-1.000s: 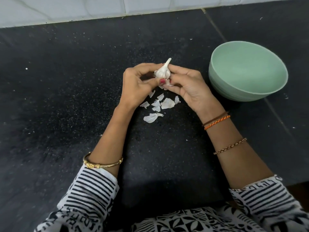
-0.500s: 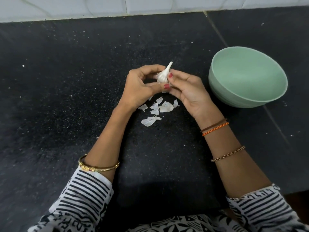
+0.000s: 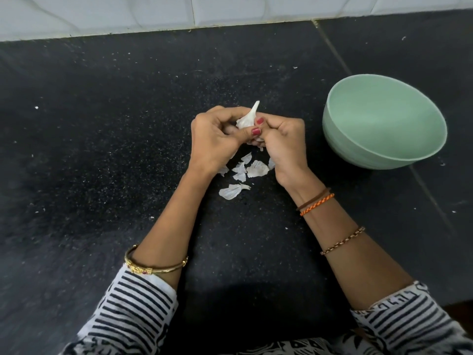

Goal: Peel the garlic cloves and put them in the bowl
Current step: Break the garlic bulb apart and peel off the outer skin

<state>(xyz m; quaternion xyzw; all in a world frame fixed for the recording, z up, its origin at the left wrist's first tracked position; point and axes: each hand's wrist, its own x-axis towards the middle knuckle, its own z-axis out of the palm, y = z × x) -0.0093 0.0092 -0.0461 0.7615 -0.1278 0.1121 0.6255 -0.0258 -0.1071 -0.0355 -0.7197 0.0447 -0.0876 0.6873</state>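
No writing or brand mark was readable on anything in view.

Landmark: the pale green bowl (image 3: 384, 121), which sat on the black speckled counter (image 3: 102, 149) at the right.

Well left of the bowl, the left hand (image 3: 215, 139) was held above the counter, fingers curled inward, thumb with a red nail pressed across the base of the garlic bulb (image 3: 247, 119). Left forearm ran down and away from the bowl to a gold bangle (image 3: 156, 266) and a striped sleeve (image 3: 133, 311).

The garlic bulb was gripped between both hands, left of the bowl and apart from it, its pointed white stem tilted up toward the tiled wall (image 3: 230, 11).

Nearer the bowl, the right hand (image 3: 284, 147) was curled on the bulb's other side, thumb with a red nail against the skin. Right wrist carried orange and brown thread bands (image 3: 316, 201) and a beaded chain further along the forearm.

Loose papery peels (image 3: 245, 172) lay on the counter under the hands, left of the bowl. The bowl's interior showed no cloves.
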